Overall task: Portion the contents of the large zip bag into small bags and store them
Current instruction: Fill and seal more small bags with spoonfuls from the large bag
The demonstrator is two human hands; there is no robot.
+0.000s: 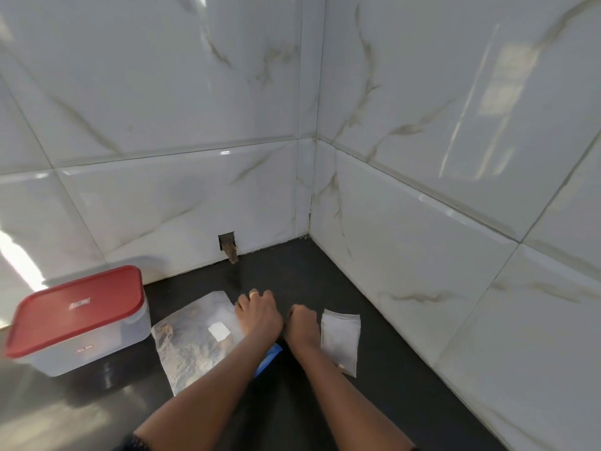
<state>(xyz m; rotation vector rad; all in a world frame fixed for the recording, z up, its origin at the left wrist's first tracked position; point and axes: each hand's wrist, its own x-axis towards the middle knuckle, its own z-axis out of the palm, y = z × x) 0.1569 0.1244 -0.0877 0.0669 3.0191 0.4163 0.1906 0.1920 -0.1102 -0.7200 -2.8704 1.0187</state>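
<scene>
The large zip bag (192,346) lies flat on the dark counter, holding brownish contents, with a white label and a blue zip strip at its near right edge. My left hand (258,315) sits on the bag's right edge with fingers curled down onto it. My right hand (300,325) is just to its right, knuckles up and fingers curled under; what they hold is hidden. A small stack of small clear bags (341,340) lies flat beside my right hand, touching its outer side.
A clear plastic container with a red lid (78,317) stands at the left, lid on. White marble-pattern tiled walls (422,255) meet in a corner behind and to the right. A small hole with a stub (229,247) sits low in the back wall.
</scene>
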